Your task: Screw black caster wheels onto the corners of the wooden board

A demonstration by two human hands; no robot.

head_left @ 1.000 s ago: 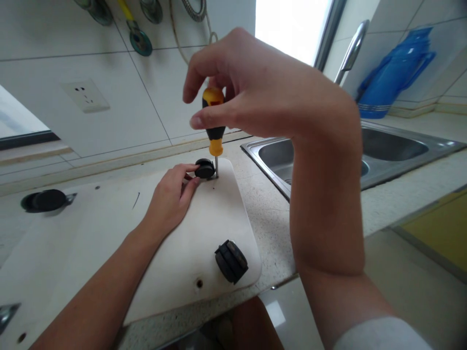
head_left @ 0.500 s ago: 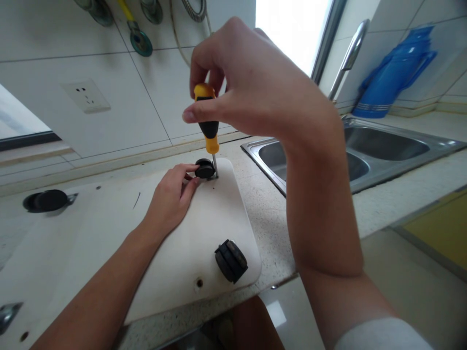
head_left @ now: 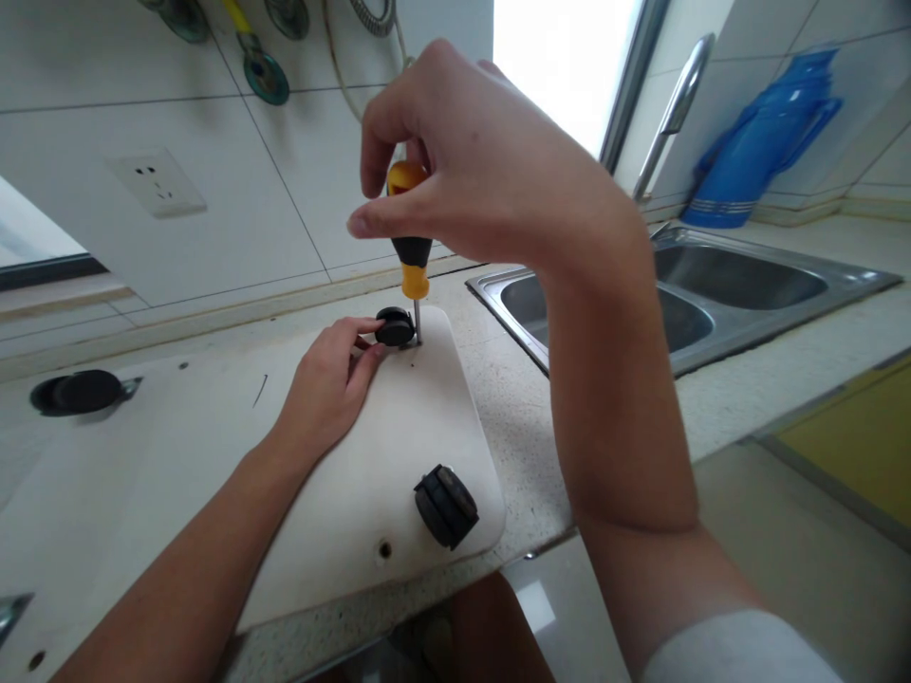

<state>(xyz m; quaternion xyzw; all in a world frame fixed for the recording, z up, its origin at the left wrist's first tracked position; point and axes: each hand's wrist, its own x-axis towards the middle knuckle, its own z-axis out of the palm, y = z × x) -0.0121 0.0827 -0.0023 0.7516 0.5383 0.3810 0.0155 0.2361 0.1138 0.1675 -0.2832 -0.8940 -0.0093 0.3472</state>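
Note:
My left hand lies on the white board and pinches a small black caster wheel near the board's far right corner. Above it, my right hand is bent over a yellow and black screwdriver, with thumb and fingers around the handle. The screwdriver stands nearly upright, its tip down at the caster's mounting plate; the screw itself is too small to make out. A second black caster sits at the near right corner, and another caster at the far left.
The board rests on a speckled countertop. To the right is a steel double sink with a faucet, and a blue thermos jug behind it. A wall socket and pipe fittings are on the tiled wall.
The screwdriver has become more upright, and the fingers of my right hand have shifted around its handle. My left hand stays on the caster. The whole view has moved slightly.

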